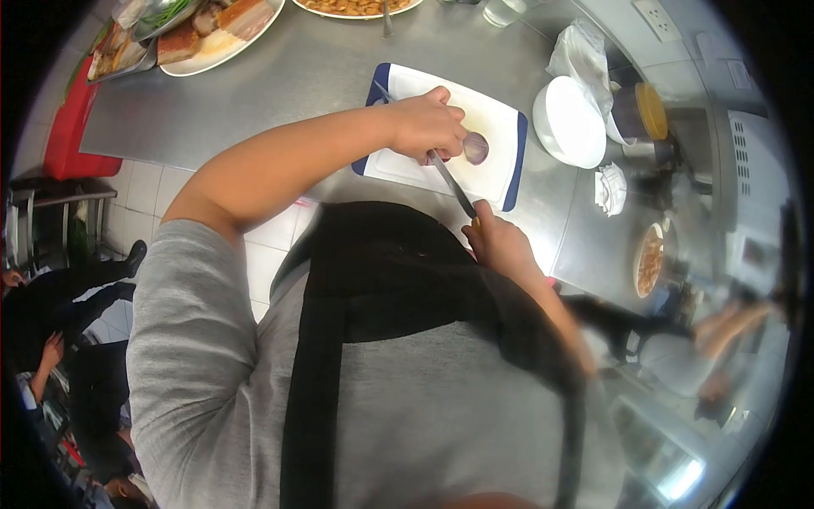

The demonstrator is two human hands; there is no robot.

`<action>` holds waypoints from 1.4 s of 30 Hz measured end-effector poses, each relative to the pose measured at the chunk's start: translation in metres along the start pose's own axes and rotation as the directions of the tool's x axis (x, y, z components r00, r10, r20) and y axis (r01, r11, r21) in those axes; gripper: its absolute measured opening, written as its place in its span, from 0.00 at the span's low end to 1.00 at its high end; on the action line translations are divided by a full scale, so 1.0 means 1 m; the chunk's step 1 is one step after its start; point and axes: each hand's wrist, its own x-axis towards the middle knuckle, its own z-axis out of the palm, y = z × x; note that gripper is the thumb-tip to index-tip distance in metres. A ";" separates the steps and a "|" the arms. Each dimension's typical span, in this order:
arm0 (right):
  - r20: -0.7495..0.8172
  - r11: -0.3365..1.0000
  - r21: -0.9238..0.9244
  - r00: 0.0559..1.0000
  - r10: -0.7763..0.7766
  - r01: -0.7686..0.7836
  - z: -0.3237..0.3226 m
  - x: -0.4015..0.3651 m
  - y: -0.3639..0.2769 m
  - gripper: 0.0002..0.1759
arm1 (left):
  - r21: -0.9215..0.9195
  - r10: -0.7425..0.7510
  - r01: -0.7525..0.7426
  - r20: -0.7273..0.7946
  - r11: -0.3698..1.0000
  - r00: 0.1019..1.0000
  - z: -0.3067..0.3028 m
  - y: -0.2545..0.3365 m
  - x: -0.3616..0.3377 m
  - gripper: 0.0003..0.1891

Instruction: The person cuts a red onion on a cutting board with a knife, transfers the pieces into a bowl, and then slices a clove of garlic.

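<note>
A white cutting board (500, 119) with dark blue ends lies on the steel counter. My left hand (428, 127) is over the board with its fingers curled down and closed; what they press on is mostly hidden. Beside its fingertips lies a cut red onion (476, 148). My right hand (502, 244), at the board's near edge, is closed round the handle of a kitchen knife (453, 186). The blade slants up and left and passes under my left hand. A thin pointed end and a purple piece (378, 101) show at the board's left end.
Platters of meat (242, 21) and orange-brown food (356, 7) stand at the back. To the right are a white bowl (570, 121), a plastic bag (581, 55), a yellow-lidded tub (651, 110) and a bowl of brown food (649, 260). People stand at both sides.
</note>
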 end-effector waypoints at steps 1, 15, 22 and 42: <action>-0.010 1.000 0.009 1.000 0.005 -0.005 0.000 -0.001 0.001 0.18 | -0.002 -0.021 0.021 0.001 1.000 1.000 -0.001 0.001 0.000 0.13; -0.017 0.883 0.434 0.978 0.206 -0.179 0.026 0.006 0.021 0.19 | -0.198 -0.067 0.058 -0.040 0.979 0.997 0.015 -0.007 -0.009 0.27; -0.017 0.860 0.472 0.973 0.229 -0.194 0.030 0.007 0.022 0.19 | -0.342 -0.484 0.413 -0.156 0.844 0.861 0.039 0.003 -0.001 0.31; -0.166 0.925 0.343 0.959 0.230 -0.162 0.005 -0.005 -0.010 0.27 | -0.462 -0.705 0.534 -0.423 0.708 0.569 0.055 0.035 0.008 0.32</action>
